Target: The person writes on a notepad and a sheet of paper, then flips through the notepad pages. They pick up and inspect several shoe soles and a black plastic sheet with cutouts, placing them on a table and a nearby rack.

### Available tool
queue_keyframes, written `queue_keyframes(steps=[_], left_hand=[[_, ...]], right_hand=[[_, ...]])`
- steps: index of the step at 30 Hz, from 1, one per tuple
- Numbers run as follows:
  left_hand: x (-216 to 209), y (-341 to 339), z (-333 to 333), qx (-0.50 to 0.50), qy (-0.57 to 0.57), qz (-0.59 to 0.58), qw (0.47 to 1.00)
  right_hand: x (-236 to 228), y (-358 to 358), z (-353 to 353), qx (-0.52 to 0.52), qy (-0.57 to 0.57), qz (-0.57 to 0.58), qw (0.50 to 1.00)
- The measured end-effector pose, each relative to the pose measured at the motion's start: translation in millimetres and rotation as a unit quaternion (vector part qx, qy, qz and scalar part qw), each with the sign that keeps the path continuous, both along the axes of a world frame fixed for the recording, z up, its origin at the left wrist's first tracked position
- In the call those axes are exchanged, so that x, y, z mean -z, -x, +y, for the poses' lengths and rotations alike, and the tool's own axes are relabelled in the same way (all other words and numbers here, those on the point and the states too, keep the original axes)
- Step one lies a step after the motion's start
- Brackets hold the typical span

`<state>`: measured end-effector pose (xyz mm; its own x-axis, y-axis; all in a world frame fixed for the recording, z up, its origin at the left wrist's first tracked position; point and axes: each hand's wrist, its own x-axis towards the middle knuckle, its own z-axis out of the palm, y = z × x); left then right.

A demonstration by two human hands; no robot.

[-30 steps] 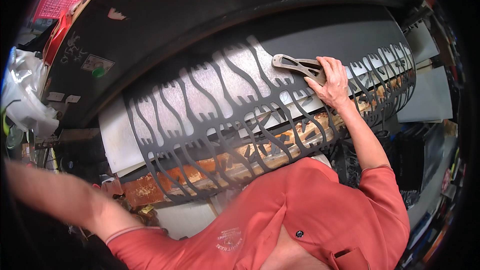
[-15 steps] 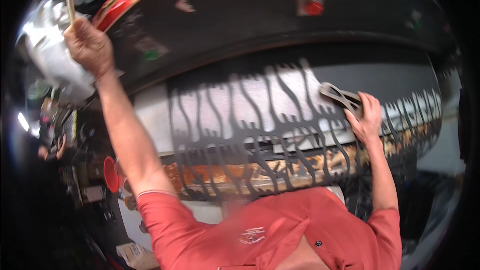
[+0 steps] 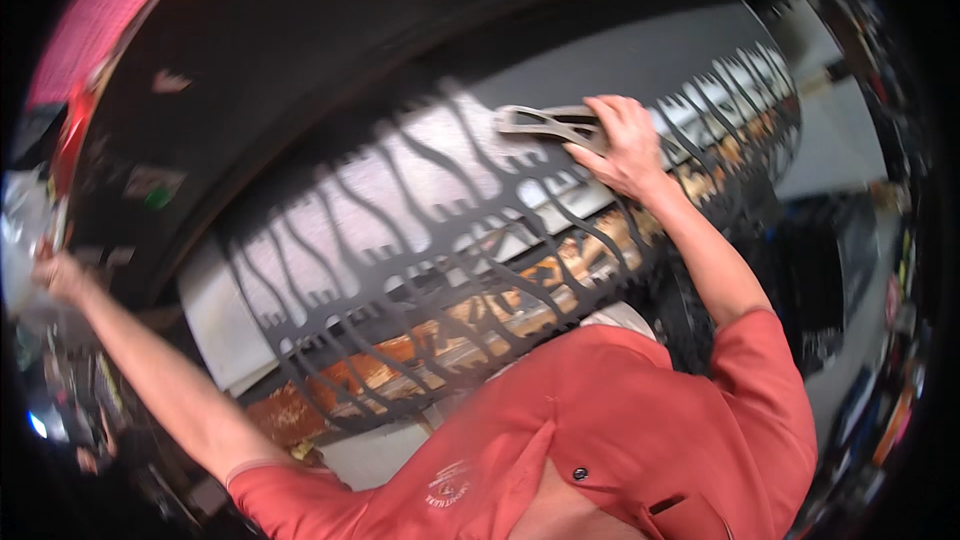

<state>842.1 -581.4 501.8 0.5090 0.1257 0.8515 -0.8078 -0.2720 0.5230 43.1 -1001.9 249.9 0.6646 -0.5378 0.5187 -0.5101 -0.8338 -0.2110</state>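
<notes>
My right hand [image 3: 628, 148] is closed around a grey curved openwork piece [image 3: 545, 123] with long slots through it. It looks like several thin layers together, but I cannot tell for certain. Beneath it lies a dark grey sheet [image 3: 437, 238] with rows of wavy, notched cut-outs, spread over a silvery surface [image 3: 345, 225]. My left hand [image 3: 63, 277] is stretched far to the left, beside a clear plastic bag [image 3: 22, 240]. Its fingers are small and blurred, so what they hold, if anything, does not show.
A large black panel [image 3: 290, 70] curves behind the sheet, with small tags and red and green spots on it. Pink netting [image 3: 110, 15] hangs at the upper left. Wood-coloured scraps [image 3: 400, 345] show through the sheet's near side. Shelves with mixed items [image 3: 890, 400] stand at right.
The view has swung to the right. My left hand, earlier gripping a thin pale strip, is lower and nearer the plastic bag. My right hand still holds the openwork piece.
</notes>
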Motion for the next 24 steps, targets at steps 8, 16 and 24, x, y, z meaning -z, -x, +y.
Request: queue_keyframes(steps=[8, 16, 24], left_hand=[[-2, -9, 26, 0.022, 0.028, 0.145, 0.989], [96, 287, -93, 0.059, -0.289, -0.02, 0.955], [234, 640, -252, 0.309, -0.32, 0.304, 0.842]], right_hand=[[-1, 0, 0, 0.003, 0.009, -0.018, 1.0], [5, 5, -5, -0.018, -0.014, -0.022, 1.0], [-16, 24, -53, -0.104, -0.104, 0.066, 0.987]])
